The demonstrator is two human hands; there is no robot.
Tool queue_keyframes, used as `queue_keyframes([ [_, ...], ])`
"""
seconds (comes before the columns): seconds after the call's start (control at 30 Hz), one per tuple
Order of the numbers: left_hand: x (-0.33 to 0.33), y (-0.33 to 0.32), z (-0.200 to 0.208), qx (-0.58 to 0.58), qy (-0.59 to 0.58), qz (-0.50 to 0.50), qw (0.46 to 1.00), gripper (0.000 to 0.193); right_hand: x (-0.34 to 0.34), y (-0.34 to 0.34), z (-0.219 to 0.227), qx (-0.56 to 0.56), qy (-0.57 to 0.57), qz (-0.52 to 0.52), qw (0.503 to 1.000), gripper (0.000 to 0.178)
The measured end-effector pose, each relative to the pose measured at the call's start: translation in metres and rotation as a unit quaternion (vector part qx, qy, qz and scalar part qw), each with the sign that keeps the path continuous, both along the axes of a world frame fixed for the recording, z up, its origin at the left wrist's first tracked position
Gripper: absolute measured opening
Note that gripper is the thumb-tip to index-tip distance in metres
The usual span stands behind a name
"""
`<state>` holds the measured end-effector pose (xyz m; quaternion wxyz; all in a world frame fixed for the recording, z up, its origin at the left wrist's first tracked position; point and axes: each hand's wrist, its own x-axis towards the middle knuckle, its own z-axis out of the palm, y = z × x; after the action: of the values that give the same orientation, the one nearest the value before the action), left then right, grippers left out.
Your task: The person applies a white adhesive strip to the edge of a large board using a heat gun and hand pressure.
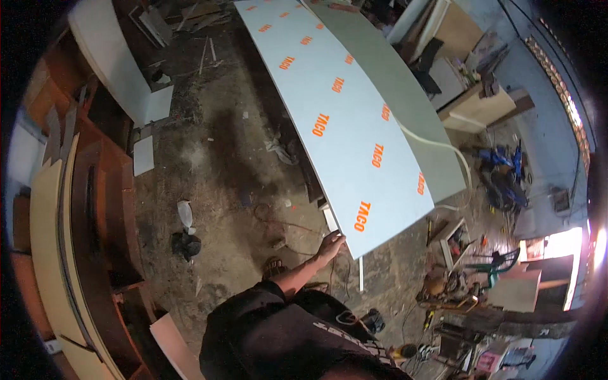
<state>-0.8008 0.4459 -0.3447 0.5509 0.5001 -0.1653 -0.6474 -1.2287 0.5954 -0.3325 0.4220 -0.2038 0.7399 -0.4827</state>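
Observation:
A long white panel point(335, 158) printed with orange lettering stretches away from me at the centre. My left hand point(330, 246) grips its left edge close to the near corner, with the fingers partly hidden at the edge. Beneath and to the right of this panel lies a grey-green board point(449, 171). A pale hose or strip point(437, 145) curves over that board. My right hand is not visible.
Brown cabinet carcasses and long boards point(47, 221) line the left side. A dark bundle point(185, 246) and a cord point(269, 218) lie on the concrete floor. Right of me are an open wooden box point(451, 244), tools and a blue motorbike point(503, 174).

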Motion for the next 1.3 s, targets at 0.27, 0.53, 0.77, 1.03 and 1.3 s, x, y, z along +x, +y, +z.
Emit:
queue_keyframes([
  [0.27,0.046,-0.040,-0.033,-0.011,0.084,0.183,0.979,0.039,0.033,-0.069,-0.017,0.005,0.007,0.059,0.998,0.047],
  [0.53,0.033,-0.016,-0.034,0.008,0.131,0.048,0.990,0.048,0.042,-0.055,-0.018,0.008,0.010,0.052,0.999,0.048],
  [0.77,0.036,-0.039,-0.033,0.001,0.106,0.151,0.983,0.038,-0.007,0.026,-0.015,0.027,0.015,0.031,0.999,0.049],
  [1.03,-0.012,-0.011,-0.062,-0.022,0.221,0.150,0.963,0.038,-0.037,0.093,-0.011,0.055,-0.019,0.018,0.998,0.049],
  [1.3,-0.039,0.032,-0.036,-0.048,0.071,-0.083,0.993,0.025,-0.027,0.069,-0.031,0.040,0.065,0.082,0.994,0.054],
])
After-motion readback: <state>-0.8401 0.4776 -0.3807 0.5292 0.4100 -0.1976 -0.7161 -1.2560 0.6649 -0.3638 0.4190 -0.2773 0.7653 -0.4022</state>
